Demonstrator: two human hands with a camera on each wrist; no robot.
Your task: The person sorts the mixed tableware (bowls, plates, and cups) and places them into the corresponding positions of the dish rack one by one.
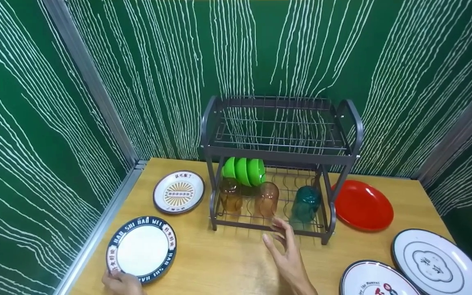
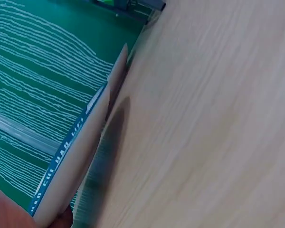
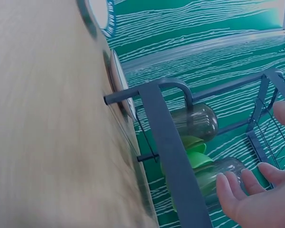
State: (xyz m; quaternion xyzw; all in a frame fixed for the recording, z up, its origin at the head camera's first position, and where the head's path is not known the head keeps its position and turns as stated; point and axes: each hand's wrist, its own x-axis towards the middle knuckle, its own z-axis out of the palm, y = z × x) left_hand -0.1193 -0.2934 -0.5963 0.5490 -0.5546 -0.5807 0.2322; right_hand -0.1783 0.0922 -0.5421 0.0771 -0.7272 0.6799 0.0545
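My left hand (image 1: 124,282) pinches the near edge of a white plate (image 1: 141,250) with a dark lettered rim. In the left wrist view this plate (image 2: 76,156) is seen edge-on, tilted and lifted off the table, with its shadow beside it. My right hand (image 1: 289,258) holds nothing; its fingers are spread and loosely bent in front of the dish rack (image 1: 273,229). On the rack's lower tier stand an amber glass (image 1: 231,196), a pinkish glass (image 1: 266,200) and a teal glass (image 1: 306,205), with green bowls (image 1: 242,170) on edge behind them.
A small plate with a sunburst print (image 1: 178,191) lies left of the rack. To the right are a red plate (image 1: 363,205), a white plate with black characters (image 1: 439,262) and another printed plate (image 1: 367,278). Green patterned walls (image 1: 170,82) enclose the table.
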